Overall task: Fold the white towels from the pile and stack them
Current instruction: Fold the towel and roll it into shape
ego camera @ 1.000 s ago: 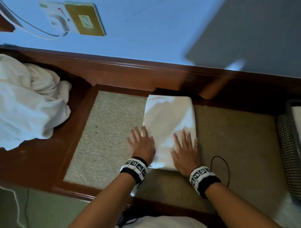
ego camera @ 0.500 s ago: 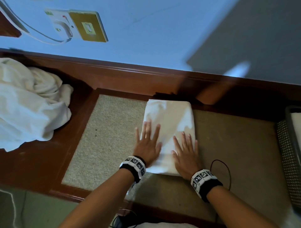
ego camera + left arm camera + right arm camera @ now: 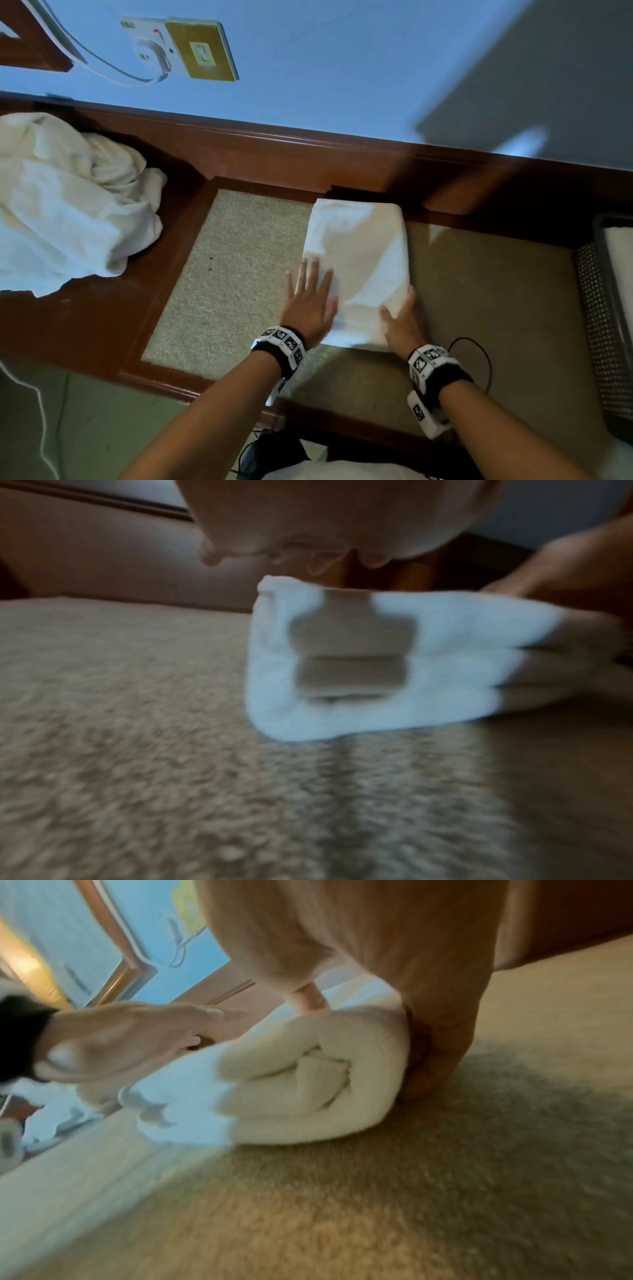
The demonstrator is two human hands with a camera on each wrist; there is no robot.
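A folded white towel (image 3: 359, 253) lies on the beige carpet panel (image 3: 233, 274), its far end against the wooden ledge. My left hand (image 3: 310, 298) lies flat on its near left part with straight, spread fingers. My right hand (image 3: 399, 318) clasps the near right edge. In the right wrist view the thumb of that right hand (image 3: 441, 1031) rests on top of the thick folded towel (image 3: 308, 1083), and the fingers run down its side to the carpet. The left wrist view shows the towel's (image 3: 445, 647) stacked layers end-on. A pile of unfolded white towels (image 3: 65, 212) sits far left.
A dark woven basket (image 3: 596, 308) holding a white towel (image 3: 620, 253) stands at the right edge. A black cable loop (image 3: 479, 356) lies on the carpet near my right wrist. A wooden frame (image 3: 164, 274) borders the carpet, and a blue wall with a socket plate (image 3: 202, 51) rises behind.
My left hand slid from the towel's left edge onto its top. My right hand went from lying flat on the towel to clasping its right edge, thumb on top.
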